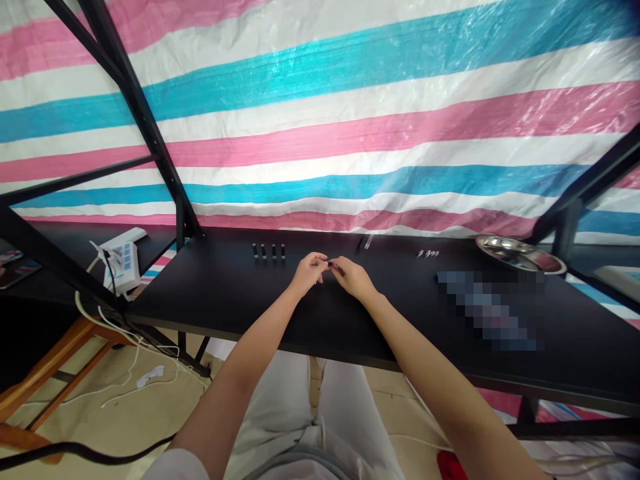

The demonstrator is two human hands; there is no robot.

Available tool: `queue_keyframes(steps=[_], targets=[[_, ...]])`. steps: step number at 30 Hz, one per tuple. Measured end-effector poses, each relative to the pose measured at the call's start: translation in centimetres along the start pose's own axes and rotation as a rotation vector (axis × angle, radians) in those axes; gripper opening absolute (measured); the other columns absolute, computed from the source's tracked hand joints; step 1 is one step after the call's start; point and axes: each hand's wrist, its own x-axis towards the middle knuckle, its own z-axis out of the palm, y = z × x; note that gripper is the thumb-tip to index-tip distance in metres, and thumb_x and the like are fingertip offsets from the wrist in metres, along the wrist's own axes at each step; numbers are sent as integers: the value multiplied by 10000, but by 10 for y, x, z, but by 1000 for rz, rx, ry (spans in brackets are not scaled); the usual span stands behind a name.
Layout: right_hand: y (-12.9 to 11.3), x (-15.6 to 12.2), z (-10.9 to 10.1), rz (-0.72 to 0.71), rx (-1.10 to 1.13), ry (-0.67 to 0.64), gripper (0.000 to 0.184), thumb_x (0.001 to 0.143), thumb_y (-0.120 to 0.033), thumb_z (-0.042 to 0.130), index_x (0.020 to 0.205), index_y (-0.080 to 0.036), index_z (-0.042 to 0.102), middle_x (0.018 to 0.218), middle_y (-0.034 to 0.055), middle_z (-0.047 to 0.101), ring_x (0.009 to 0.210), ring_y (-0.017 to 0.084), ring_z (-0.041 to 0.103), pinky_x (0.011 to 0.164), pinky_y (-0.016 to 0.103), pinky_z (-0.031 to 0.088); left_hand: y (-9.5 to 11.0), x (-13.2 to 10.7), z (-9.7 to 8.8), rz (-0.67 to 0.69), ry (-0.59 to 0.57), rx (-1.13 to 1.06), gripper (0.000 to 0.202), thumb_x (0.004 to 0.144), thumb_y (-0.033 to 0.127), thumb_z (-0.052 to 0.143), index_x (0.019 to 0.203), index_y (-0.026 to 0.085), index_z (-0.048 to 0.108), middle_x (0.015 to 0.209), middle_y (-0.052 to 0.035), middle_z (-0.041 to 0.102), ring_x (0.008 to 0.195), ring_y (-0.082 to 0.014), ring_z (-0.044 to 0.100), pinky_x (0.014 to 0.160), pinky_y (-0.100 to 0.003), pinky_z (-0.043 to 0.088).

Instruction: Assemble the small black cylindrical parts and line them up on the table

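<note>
My left hand (309, 272) and my right hand (354, 277) meet just above the middle of the black table, fingertips pinched together. Between them is a small dark piece (331, 264), mostly hidden by the fingers; its kind cannot be made out. To the left of my hands stands a row of several small black cylinders (264, 251) with lighter bands at their ends. Behind my right hand, near the back edge, lie a small black piece (361, 243) and a thin clear tube (369, 241).
Several small whitish pieces (429, 253) lie to the right, near a shiny metal tray (520, 255). A blurred-out patch (487, 310) covers something in front of it. Black frame posts (170, 167) bound the table (215, 287). A white power strip (123, 263) with cables sits far left.
</note>
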Motion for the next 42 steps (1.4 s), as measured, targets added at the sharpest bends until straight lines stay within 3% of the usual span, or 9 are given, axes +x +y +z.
queue_keyframes(steps=[5, 8, 11, 21, 29, 35, 42], targets=[[17, 3, 4, 281, -70, 154, 270, 831, -407, 447, 818, -187, 601, 720, 56, 615, 646, 179, 555, 613, 291, 416, -6, 0, -3, 148, 165, 316, 139, 793, 155, 466, 888, 176, 565, 702, 17, 599, 446, -49, 440, 512, -183, 387], [36, 6, 1, 478, -129, 230, 261, 809, -402, 455, 737, -188, 586, 693, 61, 624, 636, 190, 561, 602, 299, 405, -7, -2, -3, 235, 127, 473, 179, 785, 136, 470, 905, 195, 589, 713, 12, 613, 506, -75, 460, 598, -205, 404], [56, 9, -3, 581, -191, 277, 250, 789, -385, 458, 718, -181, 583, 719, 85, 641, 631, 197, 564, 617, 317, 408, -6, -4, -2, 251, 70, 541, 206, 780, 134, 469, 924, 205, 598, 721, 9, 618, 546, -96, 479, 634, -223, 409], [92, 29, -6, 719, -272, 168, 168, 737, -297, 513, 745, -170, 623, 750, 100, 656, 685, 219, 588, 655, 345, 421, -6, -5, -1, 262, 41, 591, 219, 790, 157, 456, 942, 209, 606, 753, -3, 630, 566, -109, 506, 624, -228, 403], [96, 31, -9, 751, -168, 140, 161, 735, -316, 541, 726, -177, 621, 779, 90, 668, 708, 217, 592, 633, 324, 415, 2, -8, 3, 284, -2, 616, 225, 807, 171, 452, 963, 212, 608, 768, -13, 637, 607, -121, 533, 626, -232, 403], [98, 27, -5, 758, -189, 122, 189, 756, -329, 550, 808, -171, 642, 809, 98, 673, 749, 220, 599, 683, 338, 424, 3, -9, 2, 292, 1, 644, 225, 811, 169, 452, 971, 203, 606, 796, -16, 645, 637, -119, 550, 644, -229, 414], [99, 21, -6, 800, -194, 116, 246, 779, -235, 517, 965, -136, 645, 928, 119, 676, 875, 222, 607, 776, 332, 430, 5, -8, 1, 278, -1, 682, 225, 820, 174, 445, 985, 200, 596, 807, -2, 647, 641, -105, 554, 655, -220, 425]])
